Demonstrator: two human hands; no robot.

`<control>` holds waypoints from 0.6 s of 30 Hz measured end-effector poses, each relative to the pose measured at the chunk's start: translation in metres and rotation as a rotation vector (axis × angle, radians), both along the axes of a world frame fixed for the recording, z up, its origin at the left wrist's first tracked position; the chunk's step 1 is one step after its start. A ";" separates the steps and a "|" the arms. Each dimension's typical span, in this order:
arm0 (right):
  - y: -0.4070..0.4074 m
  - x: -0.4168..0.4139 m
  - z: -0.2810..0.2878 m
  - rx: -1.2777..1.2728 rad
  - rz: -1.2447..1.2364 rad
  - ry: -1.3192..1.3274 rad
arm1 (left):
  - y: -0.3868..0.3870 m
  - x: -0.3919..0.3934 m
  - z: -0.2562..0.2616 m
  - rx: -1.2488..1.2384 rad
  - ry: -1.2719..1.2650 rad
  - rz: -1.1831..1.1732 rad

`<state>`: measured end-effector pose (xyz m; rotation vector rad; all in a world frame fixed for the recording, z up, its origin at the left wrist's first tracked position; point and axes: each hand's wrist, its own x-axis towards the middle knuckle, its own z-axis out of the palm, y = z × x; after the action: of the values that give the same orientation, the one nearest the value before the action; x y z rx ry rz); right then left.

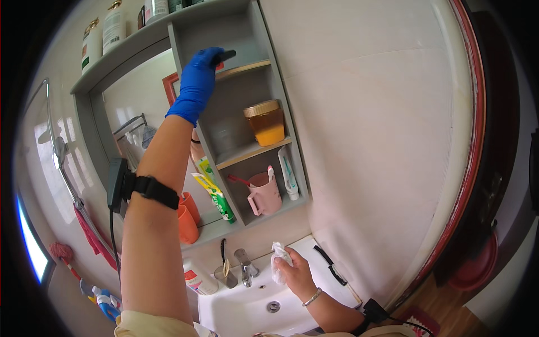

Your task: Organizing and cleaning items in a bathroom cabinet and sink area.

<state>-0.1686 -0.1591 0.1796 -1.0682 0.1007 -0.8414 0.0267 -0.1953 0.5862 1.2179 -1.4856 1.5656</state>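
My left hand [200,78], in a blue rubber glove, is raised to the top compartment of a grey wall cabinet [276,90] and grips a small dark object [226,55], whose kind I cannot tell. Something small and red shows just below it. Lower down, my bare right hand [294,269] holds a crumpled white tissue or cloth [278,263] above the white washbasin [244,309]. A jar with a gold lid [266,124] stands in the middle compartment. The bottom one holds a pink mug [265,196] with toothbrushes and a white toothpaste tube [288,175].
An orange cup [187,225] and a green and yellow tube [219,200] stand on the mirror ledge. By the chrome faucet [246,267] are a grey cup [226,276] and a white bottle [200,278]. Black-handled items [330,265] lie on the basin's right rim. Pump bottles [113,27] line the cabinet top.
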 end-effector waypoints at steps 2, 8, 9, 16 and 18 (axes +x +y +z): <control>-0.002 0.008 0.004 0.001 -0.032 -0.007 | 0.012 -0.007 -0.005 0.021 0.242 -0.153; -0.018 0.045 0.057 -0.210 -0.311 -0.203 | 0.090 -0.017 -0.038 0.062 0.532 -0.528; -0.016 0.050 0.086 -0.283 -0.378 -0.307 | 0.117 -0.023 -0.046 0.062 0.489 -0.455; -0.050 0.102 0.287 -0.912 -0.874 -0.651 | 0.263 -0.056 -0.136 0.091 0.738 -0.428; -0.059 0.114 0.347 -1.097 -0.955 -0.546 | 0.317 -0.066 -0.158 0.077 0.754 -0.295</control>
<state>-0.0545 -0.2178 0.5261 -1.7800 -0.3949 -2.1691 -0.0389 0.1213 0.4284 1.3506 -1.1483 0.7269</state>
